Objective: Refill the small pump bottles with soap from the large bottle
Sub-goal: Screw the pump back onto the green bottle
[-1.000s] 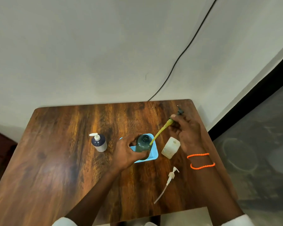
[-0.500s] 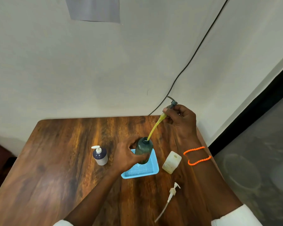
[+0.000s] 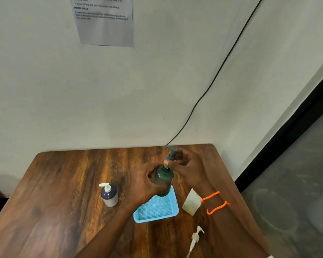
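Observation:
My left hand [image 3: 145,185] grips the dark green large bottle [image 3: 163,180], which stands upright at the far edge of the blue tray [image 3: 157,213]. My right hand [image 3: 186,165] pinches the grey-green pump head [image 3: 172,153] directly over the bottle's neck; only a short bit of its yellow tube shows above the opening. A small dark blue pump bottle [image 3: 109,195] with a white pump stands to the left. A small pale bottle [image 3: 191,202] without a pump stands right of the tray. Its loose white pump [image 3: 195,238] lies on the table near the front.
The wooden table [image 3: 63,192] meets a pale wall at the back, with a black cable [image 3: 213,79] running down the wall and a printed sheet [image 3: 104,21] taped above. The table's right edge drops to a grey floor.
My right hand has lowered the pump head so the yellow tube slid almost fully into the large bottle. The view has tilted upward.

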